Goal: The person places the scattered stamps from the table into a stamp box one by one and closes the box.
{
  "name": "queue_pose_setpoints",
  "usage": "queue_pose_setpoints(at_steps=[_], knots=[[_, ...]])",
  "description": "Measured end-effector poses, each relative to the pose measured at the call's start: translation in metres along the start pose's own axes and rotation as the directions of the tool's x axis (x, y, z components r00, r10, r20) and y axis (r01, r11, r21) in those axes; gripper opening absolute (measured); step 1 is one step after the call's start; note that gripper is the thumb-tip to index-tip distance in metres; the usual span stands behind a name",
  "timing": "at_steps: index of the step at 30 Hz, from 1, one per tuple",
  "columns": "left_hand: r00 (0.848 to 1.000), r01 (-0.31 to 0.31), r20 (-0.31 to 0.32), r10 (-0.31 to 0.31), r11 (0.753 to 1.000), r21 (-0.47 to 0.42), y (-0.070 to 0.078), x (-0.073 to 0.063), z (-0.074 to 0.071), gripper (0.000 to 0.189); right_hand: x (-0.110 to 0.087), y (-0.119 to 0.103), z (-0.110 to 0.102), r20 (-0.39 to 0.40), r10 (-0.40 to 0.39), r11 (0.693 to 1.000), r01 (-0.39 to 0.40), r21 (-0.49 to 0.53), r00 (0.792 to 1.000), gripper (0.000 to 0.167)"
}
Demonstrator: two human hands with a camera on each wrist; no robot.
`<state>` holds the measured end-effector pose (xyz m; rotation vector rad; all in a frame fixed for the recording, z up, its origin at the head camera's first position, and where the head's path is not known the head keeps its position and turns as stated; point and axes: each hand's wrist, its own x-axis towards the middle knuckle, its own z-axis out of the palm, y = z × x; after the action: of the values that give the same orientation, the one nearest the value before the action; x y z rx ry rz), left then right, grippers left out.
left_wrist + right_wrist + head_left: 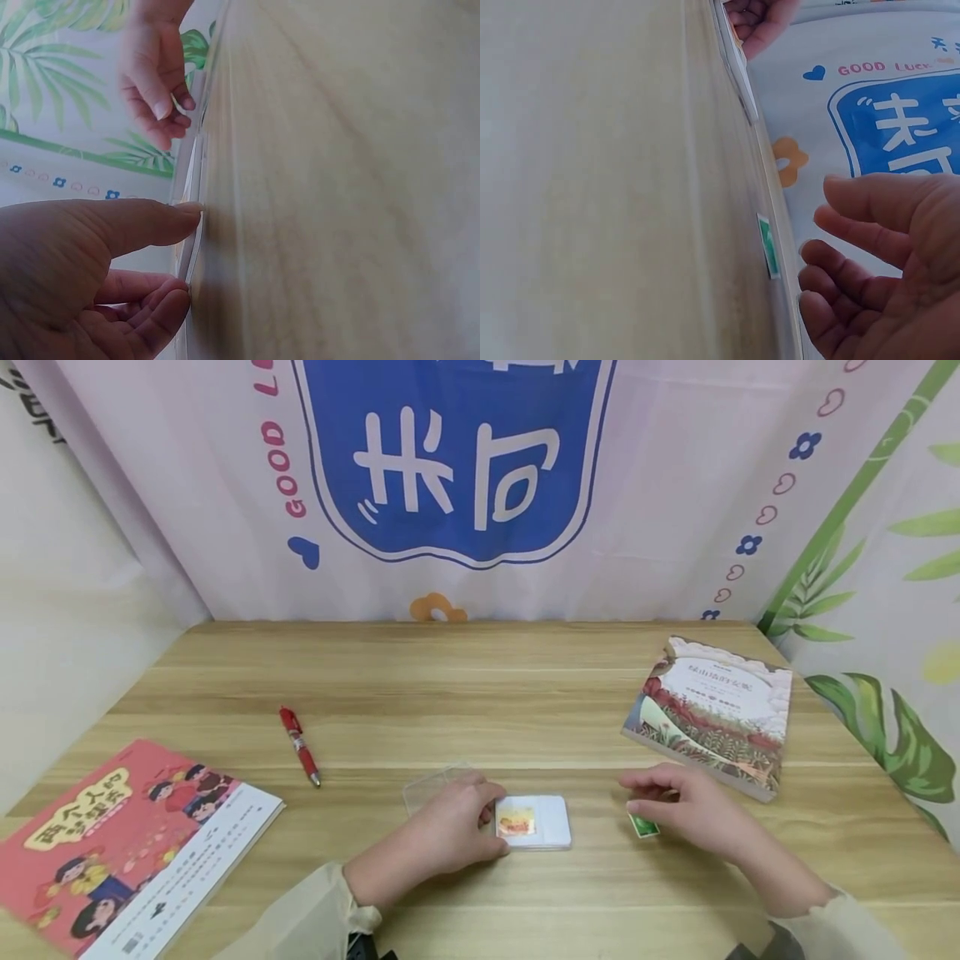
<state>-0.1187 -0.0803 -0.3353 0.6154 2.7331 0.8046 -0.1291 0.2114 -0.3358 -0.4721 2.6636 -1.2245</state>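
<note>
evidently small work: a white booklet (553, 820) lies on the table (465, 710), a little orange picture (517, 822) on its left part. looks light, thin leaves that probably flex at the edges and slide on smooth wood unless steadied; best held by the edges, off the picture. left hand (457, 818) does so, thumb and fingers pinching its left end. clear plastic sheet (423, 787) partly behind that hand; joined or separate, cannot tell. right of the booklet, apart from it, a green piece (644, 827) on the table: likely paper-light, easily creased, best lifted by a fingernail under one edge. right hand (690, 808) hovers just by it, fingers loosely bent, gripping nothing. farther out: red pen (301, 748) and pink book (112, 847) leftward, illustrated book (712, 714) beyond the right hand.
</note>
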Motion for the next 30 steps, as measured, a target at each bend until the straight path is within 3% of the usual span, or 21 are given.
queue_pose_setpoints(at_steps=[6,11,17,30], knots=[[1.0,-0.011,-0.007,0.011,1.0,-0.021,-0.001,0.0,0.0,0.053,-0.005,0.009,-0.003,0.028,-0.044,0.999,0.044,0.007,0.999,0.033],[1.0,-0.016,-0.005,0.016,1.0,-0.024,-0.001,0.001,0.0,0.053,-0.008,0.016,-0.003,0.019,-0.079,0.996,0.08,-0.05,0.997,0.022],[1.0,-0.014,0.0,0.014,0.999,-0.029,0.0,0.0,0.0,0.053,-0.009,0.021,0.0,-0.025,-0.09,0.989,0.086,-0.121,0.996,0.015],[1.0,-0.024,0.003,0.024,0.999,-0.03,-0.001,0.001,0.001,0.052,-0.007,0.021,0.004,-0.034,-0.06,0.994,0.057,-0.097,0.998,0.01]])
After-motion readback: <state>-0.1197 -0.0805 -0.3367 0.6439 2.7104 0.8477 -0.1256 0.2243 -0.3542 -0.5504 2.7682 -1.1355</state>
